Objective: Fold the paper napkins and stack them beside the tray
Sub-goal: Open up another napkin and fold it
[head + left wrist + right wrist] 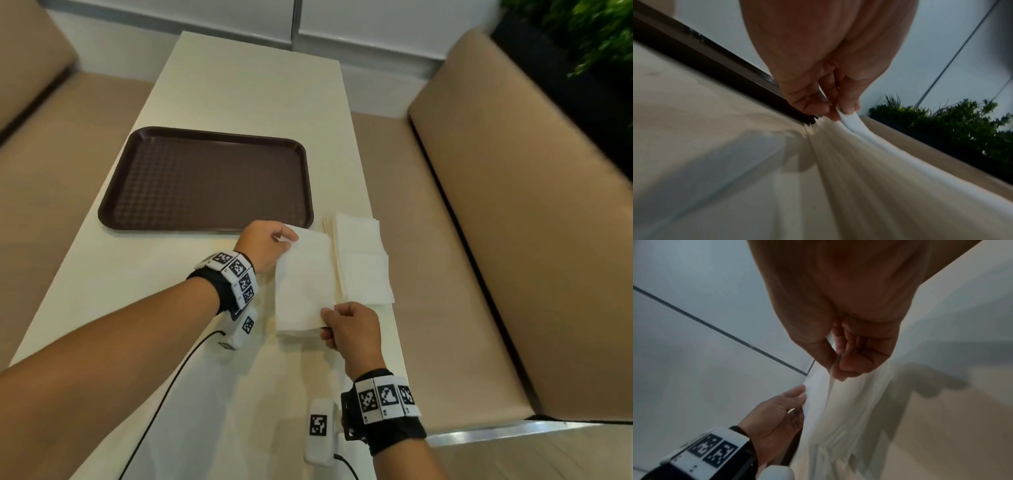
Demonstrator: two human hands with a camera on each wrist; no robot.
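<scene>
A white paper napkin (303, 284) is held a little above the table, right of the brown tray (205, 180). My left hand (265, 245) pinches its far left corner between thumb and fingers; the left wrist view shows that pinch on the napkin edge (851, 125). My right hand (349, 329) pinches the near right corner, seen close in the right wrist view as a pinched napkin (824, 395). A pile of flat napkins (363, 260) lies under and to the right of the held one. My left hand (777, 412) also shows in the right wrist view.
The cream table (239, 85) runs away from me between two tan benches (513, 205). The napkin pile sits close to the table's right edge. Green plants (589, 31) stand at the far right. Wrist cameras and a black cable (164, 394) hang near the front.
</scene>
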